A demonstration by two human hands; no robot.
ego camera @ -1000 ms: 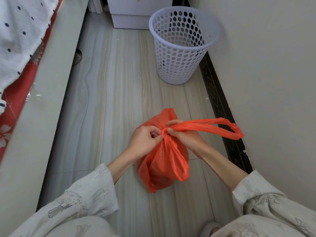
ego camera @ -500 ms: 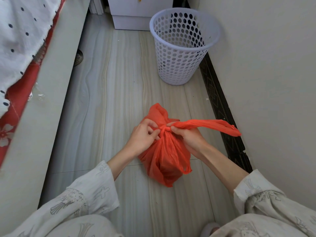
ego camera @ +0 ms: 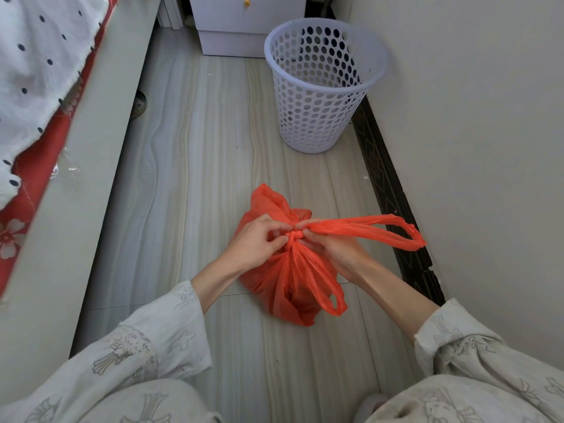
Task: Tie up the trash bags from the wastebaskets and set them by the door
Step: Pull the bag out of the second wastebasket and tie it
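Leftmost, a bed (ego camera: 91,154) runs along the edge of the view, its pale side panel facing the floor and a white dotted cover (ego camera: 33,71) lying over a red flowered sheet (ego camera: 36,172) on top. Beside it stretches the pale streaked floor (ego camera: 198,154), and at its far end stands a white cabinet (ego camera: 244,22) with a small yellow knob.

Nearer, the left hand (ego camera: 254,242) comes out of a light patterned sleeve (ego camera: 146,346); its grip is closed, fingers curled and pinching the plastic right at the knot (ego camera: 294,235) of the orange trash bag (ego camera: 290,285). That bag sits on the floor between the two forearms, its neck gathered tight at the knot, and one handle loop (ego camera: 331,296) hangs down over its near side.

Just past the knot, the right hand (ego camera: 335,251) also has its grip closed, fingers and thumb pinching the base of the other handle loop (ego camera: 375,228), which stretches out taut to the right, off the floor, towards the dark patterned skirting (ego camera: 393,209).

Farther back on that side, a white perforated wastebasket (ego camera: 320,87) stands upright on the floor, well apart from the bag and close against the plain wall (ego camera: 473,148).
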